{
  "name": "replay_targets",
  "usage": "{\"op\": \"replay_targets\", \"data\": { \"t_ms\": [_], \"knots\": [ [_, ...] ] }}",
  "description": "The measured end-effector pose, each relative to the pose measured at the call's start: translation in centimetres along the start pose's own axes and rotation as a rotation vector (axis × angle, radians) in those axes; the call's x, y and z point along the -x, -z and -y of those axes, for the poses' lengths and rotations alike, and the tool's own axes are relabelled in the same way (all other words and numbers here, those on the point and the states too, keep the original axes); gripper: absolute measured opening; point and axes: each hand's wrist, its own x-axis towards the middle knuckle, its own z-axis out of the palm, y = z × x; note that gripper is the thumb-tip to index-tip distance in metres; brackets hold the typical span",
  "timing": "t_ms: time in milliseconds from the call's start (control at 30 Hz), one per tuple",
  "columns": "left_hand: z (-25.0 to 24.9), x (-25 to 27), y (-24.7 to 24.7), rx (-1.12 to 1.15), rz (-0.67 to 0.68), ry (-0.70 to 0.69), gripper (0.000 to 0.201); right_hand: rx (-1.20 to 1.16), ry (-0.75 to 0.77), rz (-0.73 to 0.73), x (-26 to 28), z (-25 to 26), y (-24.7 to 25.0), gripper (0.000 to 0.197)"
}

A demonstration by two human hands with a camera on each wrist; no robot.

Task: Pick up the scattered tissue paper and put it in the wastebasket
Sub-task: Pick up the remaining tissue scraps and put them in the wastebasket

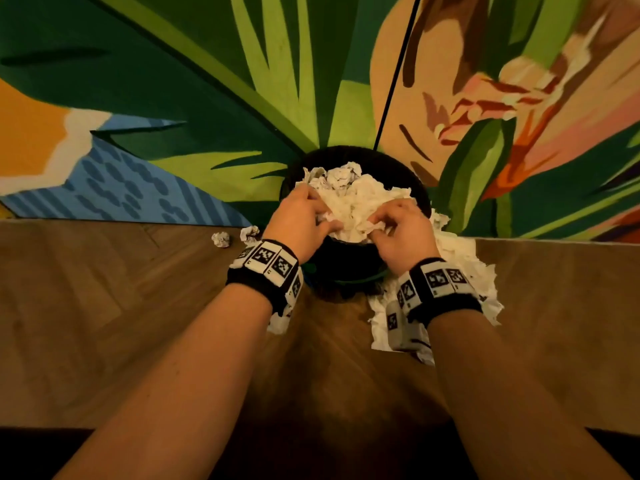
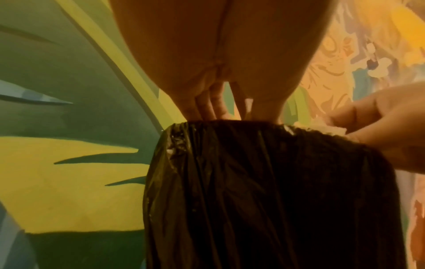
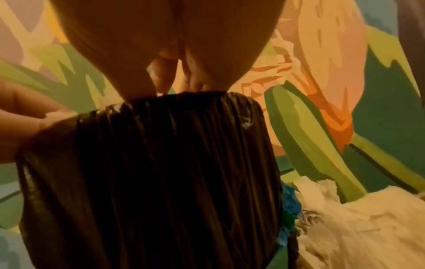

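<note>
Both hands, left hand (image 1: 299, 216) and right hand (image 1: 398, 226), are clutching a tissue wad (image 1: 353, 209) over the wastebasket (image 1: 420, 194), probably stuffing it, so pressing down centrally keeps bits off the floor (image 1: 138, 306).

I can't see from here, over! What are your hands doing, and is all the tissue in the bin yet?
Left hand and right hand both gripping tissue wad over wastebasket. Bin heaped full. Loose tissue and balls on floor.
</note>
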Motion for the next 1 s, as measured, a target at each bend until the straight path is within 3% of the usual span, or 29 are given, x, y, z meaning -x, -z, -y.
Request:
{"op": "replay_targets", "data": {
  "t_ms": [67, 133, 233, 400, 600, 700, 833, 900, 1000],
  "knots": [
    [0.1, -0.1, 0.1, -0.112, 0.047, -0.055, 0.041, 0.014, 0.028, 0.007, 0.1, 0.3, -0.3, 0.008],
    [0.0, -0.1, 0.0, -0.277, 0.131, -0.081, 0.061, 0.056, -0.015, 0.085, 0.2, 0.3, -0.7, 0.034],
    [-0.6, 0.0, -0.5, -0.444, 0.189, -0.047, 0.067, 0.317, 0.018, 0.163, 0.6, 0.4, -1.5, 0.057],
    [-0.9, -0.1, -1.2, -0.587, 0.221, -0.133, 0.048, 0.481, 0.014, 0.128, 0.2, 0.9, -2.5, 0.052],
    [-1.0, -0.9, -1.4, -0.542, 0.281, -0.039, 0.054, 0.39, -0.008, 0.012, 0.7, 0.7, -3.0, 0.047],
    [-0.2, -0.2, -0.9, -0.271, 0.143, -0.029, 0.055, 0.328, -0.002, -0.033, 0.7, 0.3, -2.2, 0.04],
    [1.1, -0.1, 2.0, 0.221, -0.245, -0.027, 0.047, 0.131, 0.051, -0.161, 0.5, 2.2, -0.1, 0.029],
    [3.0, -0.6, 3.8, 0.317, -0.385, 0.005, 0.048, 0.034, 0.108, -0.201, 0.1, 4.1, 0.7, 0.027],
    [7.2, -0.6, 5.3, 0.394, -0.449, 0.194, 0.046, -0.149, 0.24, -0.237, -0.2, 7.9, 0.8, 0.022]
  ]
}}
